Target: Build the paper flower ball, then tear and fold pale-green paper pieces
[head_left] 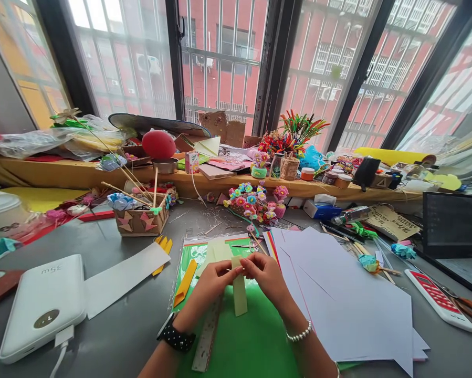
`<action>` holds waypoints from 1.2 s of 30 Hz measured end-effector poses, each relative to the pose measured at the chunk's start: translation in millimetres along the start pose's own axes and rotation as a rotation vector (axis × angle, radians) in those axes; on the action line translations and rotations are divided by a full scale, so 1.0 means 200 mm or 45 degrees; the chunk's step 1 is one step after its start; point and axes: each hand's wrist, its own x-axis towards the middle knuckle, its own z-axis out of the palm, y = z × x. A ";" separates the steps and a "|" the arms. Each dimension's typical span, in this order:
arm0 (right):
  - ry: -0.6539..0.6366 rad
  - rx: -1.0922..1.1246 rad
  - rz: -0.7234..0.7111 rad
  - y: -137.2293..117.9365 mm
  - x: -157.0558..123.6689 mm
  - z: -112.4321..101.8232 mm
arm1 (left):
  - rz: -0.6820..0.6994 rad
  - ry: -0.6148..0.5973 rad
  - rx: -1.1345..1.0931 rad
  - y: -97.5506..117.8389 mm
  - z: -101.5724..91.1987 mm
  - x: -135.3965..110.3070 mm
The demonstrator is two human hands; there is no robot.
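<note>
Both my hands hold one pale yellow-green paper strip (239, 294) above a green sheet (251, 336). My left hand (214, 283), with a black watch on the wrist, pinches the strip's top end from the left. My right hand (267, 275), with a bead bracelet on the wrist, pinches the same end from the right. The strip hangs down between the hands. A ruler (207, 336) lies under my left forearm. An orange paper strip (185, 283) lies just left of my left hand.
White paper sheets (338, 294) spread to the right. A white power bank (42, 304) and a white card strip (121, 275) lie left. A cardboard box with sticks (141, 218), paper flowers (253, 202), small scissors (245, 245), a red-and-white calculator (436, 296) and a cluttered windowsill (220, 184) lie beyond.
</note>
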 end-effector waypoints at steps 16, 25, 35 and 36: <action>0.083 -0.542 -0.376 -0.03 -0.04 0.07 | 0.009 0.397 0.091 -0.01 -0.01 -0.01; 0.035 -0.751 -0.446 0.00 -0.05 0.09 | 0.011 0.299 0.079 -0.06 0.00 0.01; 0.053 -0.615 -0.361 -0.02 -0.05 0.07 | -0.007 0.113 -0.228 -0.01 0.01 0.00; 0.051 -0.571 -0.349 -0.03 -0.05 0.07 | -0.013 0.108 -0.242 -0.01 0.01 0.00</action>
